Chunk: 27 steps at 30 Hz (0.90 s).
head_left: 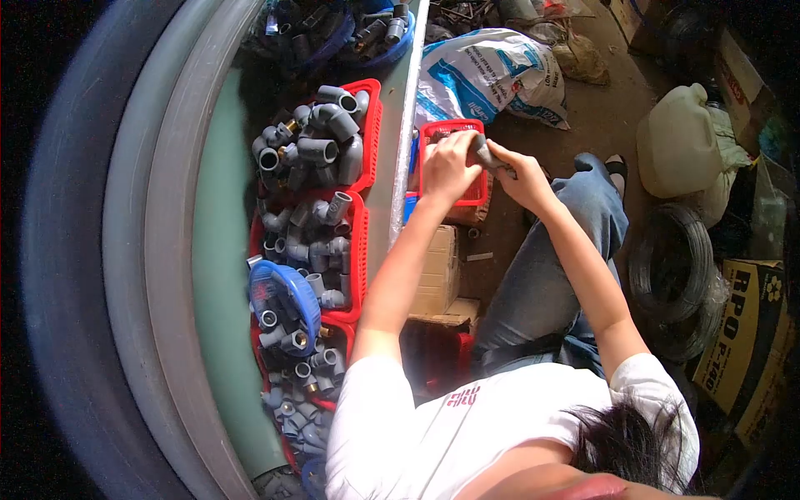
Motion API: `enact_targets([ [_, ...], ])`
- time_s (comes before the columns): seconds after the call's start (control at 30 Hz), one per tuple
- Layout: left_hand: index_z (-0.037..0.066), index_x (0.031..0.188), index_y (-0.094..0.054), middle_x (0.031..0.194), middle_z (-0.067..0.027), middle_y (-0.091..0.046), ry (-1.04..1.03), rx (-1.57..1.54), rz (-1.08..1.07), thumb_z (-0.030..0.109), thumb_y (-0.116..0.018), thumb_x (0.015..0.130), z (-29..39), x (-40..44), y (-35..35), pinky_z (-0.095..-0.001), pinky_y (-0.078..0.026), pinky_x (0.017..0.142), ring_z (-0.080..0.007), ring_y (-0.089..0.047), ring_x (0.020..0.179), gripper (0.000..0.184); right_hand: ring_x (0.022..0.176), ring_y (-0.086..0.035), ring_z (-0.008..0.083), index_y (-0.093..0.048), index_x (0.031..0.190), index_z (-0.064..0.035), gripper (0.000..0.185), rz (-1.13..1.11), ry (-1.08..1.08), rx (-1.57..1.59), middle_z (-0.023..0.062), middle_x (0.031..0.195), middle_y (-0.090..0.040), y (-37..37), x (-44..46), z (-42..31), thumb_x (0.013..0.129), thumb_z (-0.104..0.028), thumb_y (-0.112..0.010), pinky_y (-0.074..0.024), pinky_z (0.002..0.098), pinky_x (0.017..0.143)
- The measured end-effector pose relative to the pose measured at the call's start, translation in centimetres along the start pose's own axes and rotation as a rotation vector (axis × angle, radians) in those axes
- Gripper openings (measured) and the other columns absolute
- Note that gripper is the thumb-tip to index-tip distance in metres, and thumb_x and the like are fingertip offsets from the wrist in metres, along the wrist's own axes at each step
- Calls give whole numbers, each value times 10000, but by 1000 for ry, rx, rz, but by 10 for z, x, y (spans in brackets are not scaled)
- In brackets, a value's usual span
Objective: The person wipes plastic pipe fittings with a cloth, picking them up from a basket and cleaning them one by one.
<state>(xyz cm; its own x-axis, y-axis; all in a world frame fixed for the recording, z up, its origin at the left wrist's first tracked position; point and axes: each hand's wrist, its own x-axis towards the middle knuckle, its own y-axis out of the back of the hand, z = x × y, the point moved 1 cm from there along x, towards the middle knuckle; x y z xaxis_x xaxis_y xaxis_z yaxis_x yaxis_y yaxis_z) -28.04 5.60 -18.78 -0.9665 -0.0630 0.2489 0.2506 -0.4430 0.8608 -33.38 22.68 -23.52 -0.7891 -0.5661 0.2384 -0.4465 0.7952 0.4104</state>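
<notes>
A grey pipe fitting is held between my two hands, above a small red basket. My left hand has its fingers closed on the fitting's left end. My right hand grips the other end, with the fingers curled round it. My fingers cover parts of the fitting, so its full shape does not show. Beneath my hands, the inside of the red basket is mostly hidden.
Red baskets of grey fittings line the left side, with a blue basket among them. A white printed sack lies ahead. To the right are a plastic jug, a wire coil and a cardboard box.
</notes>
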Motion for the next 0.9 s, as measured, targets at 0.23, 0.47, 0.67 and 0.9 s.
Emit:
enact_targets([
  [0.23,129,1207,-616,1146,-80,-649,23,56,68,282,-852,664,5,0,-1,-429,-442,922,-252,-615,1093,611,1007,-580,82,-548,1388,-27,459,-85,-314,305,40,1169,-658,1,3,2,931,-48,-512,-471,241,903],
  [0.47,131,1197,-639,1114,-72,-652,-171,60,-39,430,-843,664,15,-6,-7,-440,-438,916,-257,-608,1072,644,979,-610,113,-542,1394,-30,451,47,-219,507,53,1160,-663,-2,8,23,945,-83,-533,-497,265,870],
  [0.67,108,1193,-641,1087,-79,-650,14,58,96,445,-832,677,-3,0,-4,-448,-437,909,-266,-611,1054,645,973,-605,106,-565,1361,-3,430,-37,-241,630,37,1139,-664,-7,6,17,953,-138,-558,-484,256,887],
  [0.9,104,1211,-630,1093,-110,-640,-28,14,-15,443,-771,753,10,-1,-3,-453,-453,900,-290,-614,1065,587,848,-612,74,-625,1282,-2,378,-1,-333,686,19,1009,-682,-2,7,30,950,-176,-573,-496,233,748],
])
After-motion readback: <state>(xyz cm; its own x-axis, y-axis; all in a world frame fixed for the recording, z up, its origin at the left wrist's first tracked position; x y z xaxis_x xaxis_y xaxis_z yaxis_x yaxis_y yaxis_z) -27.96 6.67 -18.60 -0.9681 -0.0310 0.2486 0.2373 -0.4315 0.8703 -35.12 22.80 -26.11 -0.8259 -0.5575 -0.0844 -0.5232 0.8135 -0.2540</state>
